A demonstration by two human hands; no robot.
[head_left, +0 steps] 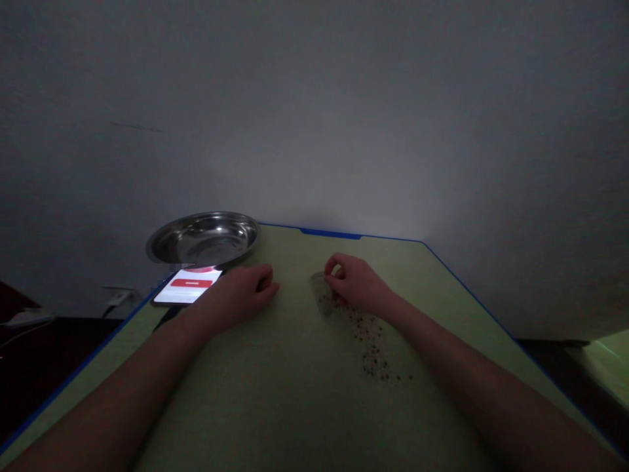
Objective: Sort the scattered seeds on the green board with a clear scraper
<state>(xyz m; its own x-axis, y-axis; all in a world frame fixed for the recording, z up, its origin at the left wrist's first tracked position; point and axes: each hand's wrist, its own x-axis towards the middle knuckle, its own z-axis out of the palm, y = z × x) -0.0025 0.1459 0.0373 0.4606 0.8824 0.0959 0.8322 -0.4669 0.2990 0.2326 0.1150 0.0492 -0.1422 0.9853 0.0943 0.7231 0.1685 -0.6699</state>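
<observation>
My right hand [354, 282] is over the middle of the table, thumb and forefinger pinched together at the upper edge of a small clear container [322, 298]. What the pinch holds, if anything, is too small to make out. Dark specks like beads or seeds [373, 357] lie scattered on the tabletop from beside the container toward me, left of my right forearm. A few specks also show at the container. My left hand [248, 288] rests at the left with its fingers curled in, and nothing shows in it. A lit phone [189, 286] lies just beyond my left wrist.
A shiny steel basin [206, 241] stands at the table's far left corner. The pale green table [275, 406] has a blue edge and backs onto a grey wall [314, 111]. A plug with a cable [118, 299] is at the wall on the left.
</observation>
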